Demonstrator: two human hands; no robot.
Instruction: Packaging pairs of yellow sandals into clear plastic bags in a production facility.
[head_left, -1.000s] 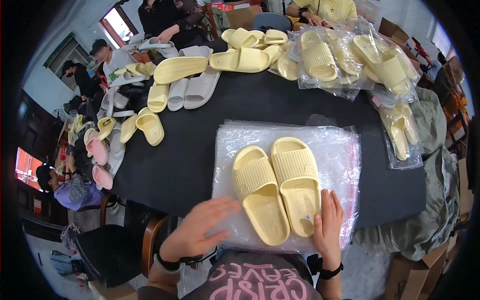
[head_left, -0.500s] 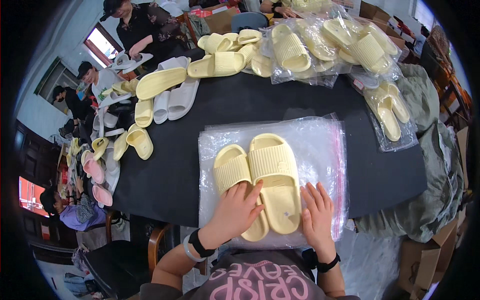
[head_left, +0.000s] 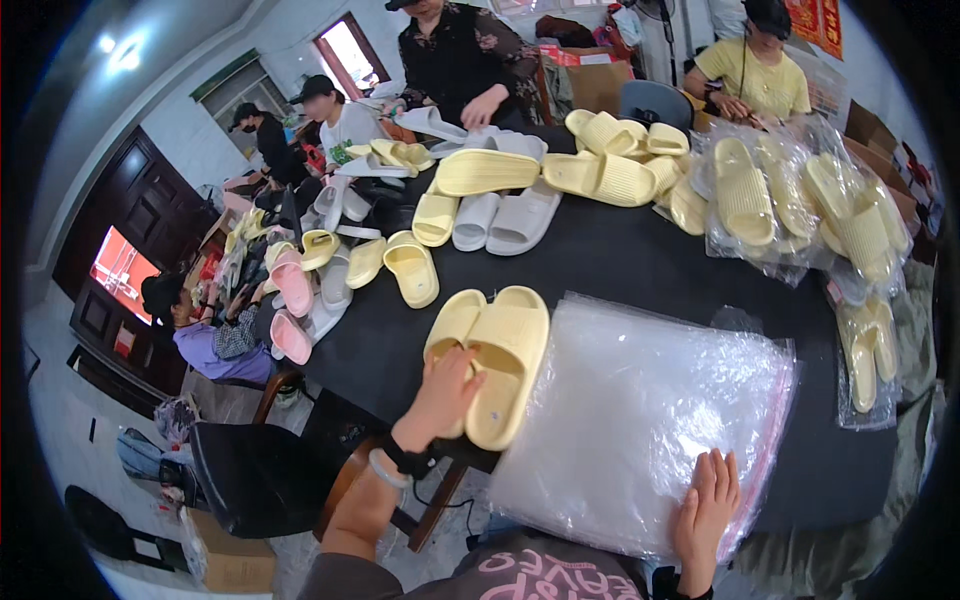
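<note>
A pair of pale yellow slippers (head_left: 512,350) with their soles down lies side by side at the left edge of a stack of clear plastic bags (head_left: 640,420). My left hand (head_left: 447,392) is over the pair, its fingers curled where the two inner edges meet. Part of the left slipper is hidden beneath that hand. Flat on the right part of the bag stack, close to its pink seal strip, rests my right hand (head_left: 708,505) with fingers stretched and nothing gripped.
Loose yellow slippers (head_left: 488,172) and grey slippers (head_left: 522,218) line the far side of the black table (head_left: 620,275). Bagged yellow slippers (head_left: 745,190) pile up at the far right. Pink clogs (head_left: 292,283) lie at the left. A black chair (head_left: 245,480) stands near my left. Several people work beyond.
The yellow slippers have shifted left with my left hand, from the middle of the bag stack to its left edge. My right hand has come down onto the bags. The view has turned left.
</note>
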